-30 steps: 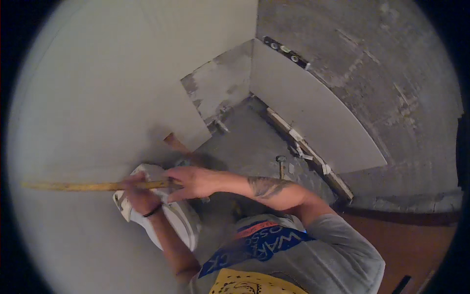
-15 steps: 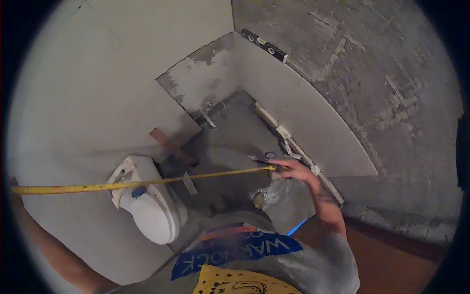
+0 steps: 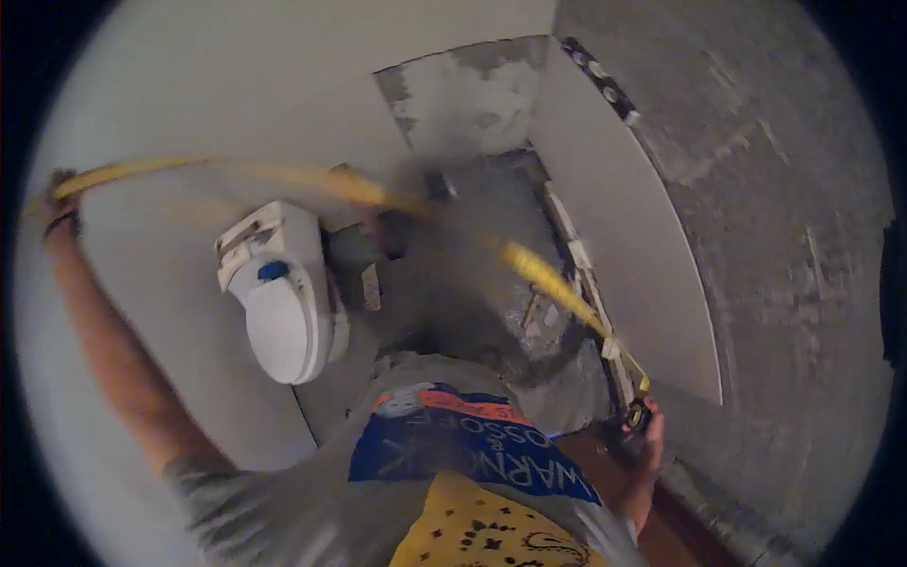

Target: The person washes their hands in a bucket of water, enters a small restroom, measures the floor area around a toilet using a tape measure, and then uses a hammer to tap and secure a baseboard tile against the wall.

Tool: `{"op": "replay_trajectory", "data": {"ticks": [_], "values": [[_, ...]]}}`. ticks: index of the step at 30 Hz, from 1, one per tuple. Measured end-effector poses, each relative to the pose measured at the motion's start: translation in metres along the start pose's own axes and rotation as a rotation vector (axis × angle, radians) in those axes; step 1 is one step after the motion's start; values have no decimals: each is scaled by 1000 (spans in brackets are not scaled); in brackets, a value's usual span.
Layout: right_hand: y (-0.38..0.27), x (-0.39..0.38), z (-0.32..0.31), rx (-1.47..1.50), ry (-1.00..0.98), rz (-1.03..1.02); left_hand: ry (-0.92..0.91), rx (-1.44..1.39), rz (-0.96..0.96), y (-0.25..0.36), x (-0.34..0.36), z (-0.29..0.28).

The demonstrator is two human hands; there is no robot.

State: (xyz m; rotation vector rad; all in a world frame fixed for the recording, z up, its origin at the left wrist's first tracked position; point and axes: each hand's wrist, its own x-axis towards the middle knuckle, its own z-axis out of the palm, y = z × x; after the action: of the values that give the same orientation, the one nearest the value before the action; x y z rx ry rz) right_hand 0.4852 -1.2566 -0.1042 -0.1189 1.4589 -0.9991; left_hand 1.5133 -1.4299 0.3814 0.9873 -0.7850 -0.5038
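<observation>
At the far left, my left hand (image 3: 64, 197) is raised beside the pale wall, its fingers closed on the yellow tape blade (image 3: 548, 276). The blade arches from there across the view, smeared by motion in the middle, and runs down to the dark tape measure case (image 3: 639, 413) at the lower right. My right hand (image 3: 654, 437) is wrapped round that case, close to my right side. Below the blade on the left stands a white toilet (image 3: 280, 333) with its lid down and a blue object (image 3: 273, 271) on top.
A black spirit level (image 3: 601, 80) rests on the top edge of a pale wall board (image 3: 631, 227). Wood strips (image 3: 565, 231) run along that board's foot. A small flat offcut (image 3: 371, 286) lies on the grey floor near the toilet. Crumpled clear plastic (image 3: 576, 383) lies nearer me.
My right hand has drawn back and right toward my body with the case. My left hand has risen, and the blade went from nearly straight to bowed and blurred. The view has shifted.
</observation>
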Motion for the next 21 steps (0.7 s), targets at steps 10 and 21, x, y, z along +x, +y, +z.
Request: {"op": "replay_trajectory", "data": {"ticks": [10,21], "values": [[-8,28,232,-45,-195,201,85,-490,-574,-391,-199,2],[-43,37,401,-240,-198,162,635,-620,-728,-608,-71,-47]]}}
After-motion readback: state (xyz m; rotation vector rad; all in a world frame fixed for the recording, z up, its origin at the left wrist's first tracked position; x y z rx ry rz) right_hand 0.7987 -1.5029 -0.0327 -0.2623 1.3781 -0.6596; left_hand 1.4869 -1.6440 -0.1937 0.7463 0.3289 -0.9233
